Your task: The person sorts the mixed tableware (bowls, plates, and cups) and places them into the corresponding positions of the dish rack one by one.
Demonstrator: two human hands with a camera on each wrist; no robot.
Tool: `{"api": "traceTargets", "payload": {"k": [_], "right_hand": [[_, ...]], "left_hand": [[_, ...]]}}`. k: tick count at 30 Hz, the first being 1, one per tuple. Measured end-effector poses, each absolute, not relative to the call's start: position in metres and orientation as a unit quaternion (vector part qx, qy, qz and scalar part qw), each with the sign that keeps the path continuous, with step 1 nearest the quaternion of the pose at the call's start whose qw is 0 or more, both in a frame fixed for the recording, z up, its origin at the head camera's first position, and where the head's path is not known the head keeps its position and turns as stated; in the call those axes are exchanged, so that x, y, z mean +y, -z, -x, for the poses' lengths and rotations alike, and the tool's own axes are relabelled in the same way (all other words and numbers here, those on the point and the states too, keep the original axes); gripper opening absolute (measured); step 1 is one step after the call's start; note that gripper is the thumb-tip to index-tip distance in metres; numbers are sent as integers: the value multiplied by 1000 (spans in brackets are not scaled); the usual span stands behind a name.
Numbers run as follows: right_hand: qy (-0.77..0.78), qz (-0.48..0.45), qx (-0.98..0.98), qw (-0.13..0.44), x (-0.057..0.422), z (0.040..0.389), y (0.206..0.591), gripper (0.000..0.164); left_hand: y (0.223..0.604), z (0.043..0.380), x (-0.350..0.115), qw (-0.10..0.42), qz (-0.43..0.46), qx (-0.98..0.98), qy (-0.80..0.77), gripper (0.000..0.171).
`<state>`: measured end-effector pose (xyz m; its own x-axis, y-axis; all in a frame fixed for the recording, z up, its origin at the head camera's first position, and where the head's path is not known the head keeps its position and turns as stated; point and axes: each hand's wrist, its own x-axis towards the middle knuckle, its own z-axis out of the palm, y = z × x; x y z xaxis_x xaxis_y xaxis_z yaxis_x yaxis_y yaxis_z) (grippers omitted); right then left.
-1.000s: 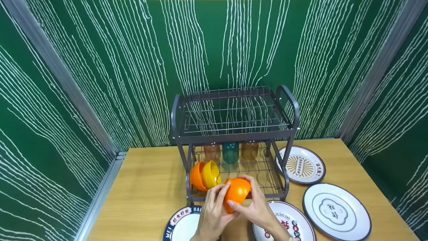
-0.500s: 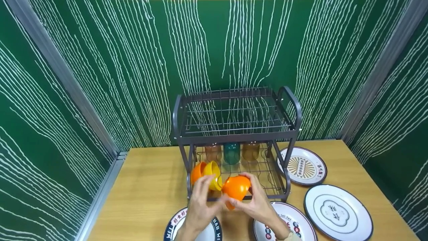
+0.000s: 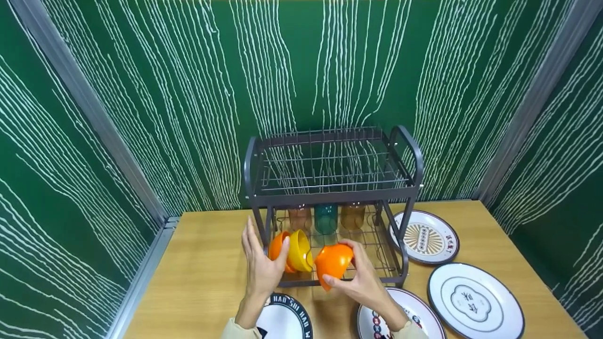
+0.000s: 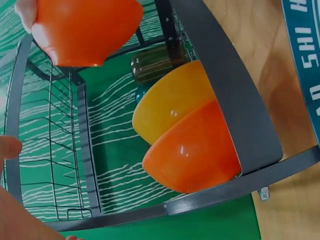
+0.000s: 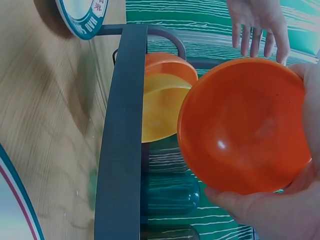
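My right hand grips an orange bowl by its rim, tilted on its side in front of the rack's lower tier. The right wrist view shows the hollow inside of that bowl. My left hand is raised with fingers straight and thumb apart, at the left end of the dark two-tier dish rack. It holds nothing. Beside it, a yellow bowl and another orange bowl lean together on edge in the lower tier, the yellow one nearer the held bowl.
Behind the bowls stand a pinkish glass, a teal glass and an amber glass. A blue-rimmed plate and a red-lettered plate lie in front. Two plates, one sunburst-patterned, one white, lie right.
My left hand has let go of the orange bowl and moved left to the rack's side, its fingers straightening. The right hand keeps the bowl at nearly the same spot.
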<state>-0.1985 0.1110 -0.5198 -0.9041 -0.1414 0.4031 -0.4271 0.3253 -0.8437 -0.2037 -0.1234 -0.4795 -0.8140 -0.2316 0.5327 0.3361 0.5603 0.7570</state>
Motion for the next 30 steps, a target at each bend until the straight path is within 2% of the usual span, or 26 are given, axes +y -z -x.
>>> {"api": "traceTargets", "payload": {"k": [5, 11, 15, 19, 23, 30], "right_hand": [[-545, -198, -801, 149, 113, 205, 523, 78], [-541, -229, -793, 163, 115, 215, 522, 77], [-545, -235, -789, 161, 115, 215, 510, 77], [-551, -240, -787, 137, 119, 226, 519, 78], [-555, -242, -786, 124, 119, 238, 533, 78], [-536, -265, -792, 124, 114, 249, 539, 81]], "left_hand": [[479, 209, -127, 273, 37, -824, 496, 97], [480, 221, -131, 278, 53, -803, 524, 90], [465, 220, -130, 284, 66, -781, 552, 76], [443, 215, -126, 264, 63, -762, 588, 55], [441, 223, -128, 245, 58, -759, 601, 35], [446, 234, -130, 243, 57, -751, 612, 19]]}}
